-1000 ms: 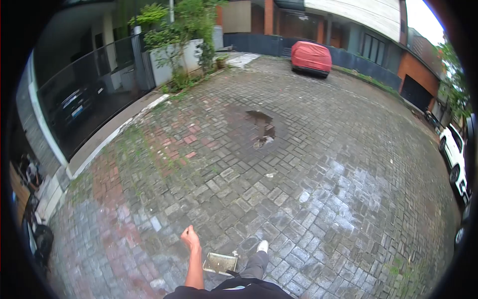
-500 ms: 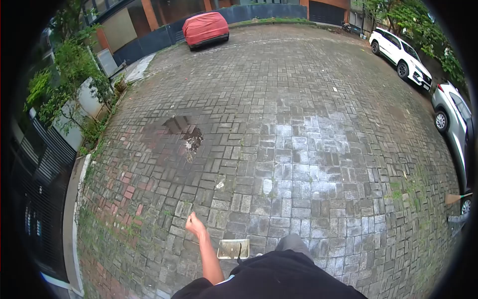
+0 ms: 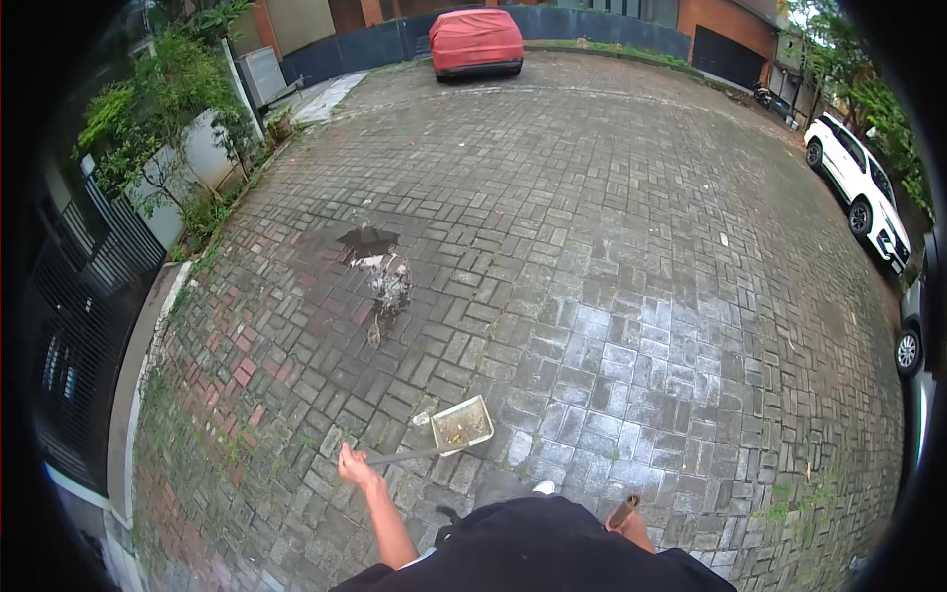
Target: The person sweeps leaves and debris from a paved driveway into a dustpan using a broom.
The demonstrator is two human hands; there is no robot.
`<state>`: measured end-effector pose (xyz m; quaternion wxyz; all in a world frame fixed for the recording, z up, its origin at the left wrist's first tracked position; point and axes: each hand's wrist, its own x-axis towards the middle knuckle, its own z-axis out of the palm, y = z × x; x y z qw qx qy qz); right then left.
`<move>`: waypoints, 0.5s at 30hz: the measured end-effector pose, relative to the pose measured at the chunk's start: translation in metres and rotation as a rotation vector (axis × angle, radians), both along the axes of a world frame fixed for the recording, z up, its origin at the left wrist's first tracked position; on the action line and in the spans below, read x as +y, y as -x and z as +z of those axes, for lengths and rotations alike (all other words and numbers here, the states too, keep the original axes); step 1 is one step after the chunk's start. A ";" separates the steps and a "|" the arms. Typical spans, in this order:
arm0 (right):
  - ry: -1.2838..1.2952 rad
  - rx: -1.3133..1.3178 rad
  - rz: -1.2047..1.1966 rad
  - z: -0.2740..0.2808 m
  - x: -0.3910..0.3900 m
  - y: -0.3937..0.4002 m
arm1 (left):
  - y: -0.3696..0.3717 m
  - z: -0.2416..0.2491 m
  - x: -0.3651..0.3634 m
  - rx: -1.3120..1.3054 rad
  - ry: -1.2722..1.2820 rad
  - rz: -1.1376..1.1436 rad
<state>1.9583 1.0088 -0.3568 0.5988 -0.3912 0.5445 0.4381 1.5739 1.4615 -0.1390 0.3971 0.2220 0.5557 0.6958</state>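
Observation:
My left hand (image 3: 359,468) is closed around the end of a long grey dustpan handle (image 3: 409,456). The cream dustpan (image 3: 452,409) hangs tilted in front of me, above or at the paving, with small yellowish bits inside. At my lower right, my right hand (image 3: 625,528) grips a brown stick (image 3: 622,510), seen nearly end-on. Whatever is at the stick's other end is hidden. Between the dustpan and my body, one white shoe tip (image 3: 545,486) shows.
Brick paving spreads ahead, with a dark wet patch (image 3: 367,243) and debris (image 3: 392,286) front left and whitish paving (image 3: 641,365) right. A red-covered car (image 3: 477,44) stands far ahead, a white car (image 3: 858,187) right. Left are plants (image 3: 158,128) and a dark gate (image 3: 89,296).
The dustpan has come forward and turned, and its handle now shows in my left hand. My right hand with the stick has come into view. The view has swung left.

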 end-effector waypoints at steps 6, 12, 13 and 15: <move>-0.315 -0.202 -0.173 0.049 0.175 -0.190 | -0.161 0.030 0.096 -0.028 -0.178 -0.246; -0.749 -0.237 -0.236 0.090 0.262 -0.338 | -0.333 -0.003 0.251 0.042 -0.150 -0.464; -0.730 -0.246 -0.162 0.093 0.276 -0.357 | -0.359 -0.007 0.279 0.039 -0.111 -0.424; -0.613 -0.293 -0.057 0.123 0.324 -0.391 | -0.414 -0.002 0.340 0.011 -0.082 -0.374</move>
